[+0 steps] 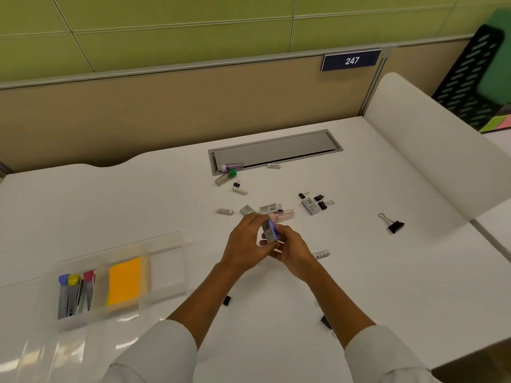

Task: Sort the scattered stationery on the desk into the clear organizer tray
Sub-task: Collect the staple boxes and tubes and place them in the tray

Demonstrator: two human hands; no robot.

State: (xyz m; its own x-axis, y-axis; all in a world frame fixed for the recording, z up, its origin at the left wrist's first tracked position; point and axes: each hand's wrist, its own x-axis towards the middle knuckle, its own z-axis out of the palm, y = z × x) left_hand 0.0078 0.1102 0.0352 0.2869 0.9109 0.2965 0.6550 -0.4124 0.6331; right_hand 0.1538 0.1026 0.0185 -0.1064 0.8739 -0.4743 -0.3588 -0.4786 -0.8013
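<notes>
Hands meet in the middle of the frame over the white desk (138,205). The left hand (244,244) and the right hand (290,251) both curl their fingers around one small grey and blue box (270,230), holding it up off the desk between them. White sleeves cover both arms at the bottom of the frame.

The clear plastic organizer tray (166,272) sits at the lower left. Its left part holds three grey tubes with blue, yellow and pink caps (76,294). The middle part holds an orange pad of sticky notes (124,283).

More things lie spread out above the hands. A clear tube with a pink end (282,216) lies just behind the held box. A grey tube with a green cap (225,176) and a purple tube (232,166) lie near the grey metal cover (276,150) set into the desk. Small black binder clips (320,201) lie in a group at the right of middle, and a bigger black binder clip (394,224) lies alone farther right. A small white eraser (224,211) lies left of the hands.

A blue sign with 247 (351,60) hangs on the tan wall panel at the upper right.
</notes>
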